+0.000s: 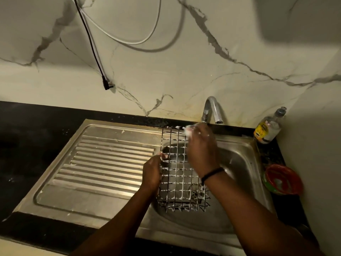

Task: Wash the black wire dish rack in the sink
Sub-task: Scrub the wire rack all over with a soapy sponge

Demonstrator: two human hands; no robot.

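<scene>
Suds coat the rack, standing tilted in the sink. Left hand grips its side edge; right hand is closed, rubbing the top rim. Best work wire by wire downward, bracing firmly, then rinse under the tap just beyond.

Both hands soapy, fingers curled

Right hand is smeared with motion blur, so can't tell what it's pinching at the top of the wire rack, some whitish blob. Its forearm covers the rack's right edge. Bottle label is too small to read. Sink drain only peeks through the grid. Both arms run off the bottom edge.
</scene>
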